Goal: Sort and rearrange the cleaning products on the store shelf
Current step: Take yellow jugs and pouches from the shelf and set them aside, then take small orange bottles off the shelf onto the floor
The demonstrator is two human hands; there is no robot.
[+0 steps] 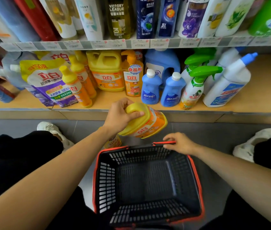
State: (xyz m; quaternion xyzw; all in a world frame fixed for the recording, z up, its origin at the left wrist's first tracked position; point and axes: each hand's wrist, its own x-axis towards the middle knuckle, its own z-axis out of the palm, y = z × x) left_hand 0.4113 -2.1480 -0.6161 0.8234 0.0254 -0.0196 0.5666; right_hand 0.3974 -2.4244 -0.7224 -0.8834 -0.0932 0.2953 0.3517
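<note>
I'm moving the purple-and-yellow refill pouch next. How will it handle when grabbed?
The refill pouch looks soft-sided, so it will probably sag when gripped. It bulges as if full, so likely heavy for its size. Its film looks glossy, perhaps slippery.

Yellow detergent jug [149,124], tilted sideways, aloft before the lower shelf [109,101].

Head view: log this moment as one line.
left hand: grips yellow jug by its handle, tilted, before lower shelf | right hand: holds basket handle | basket: nothing visible inside
</note>
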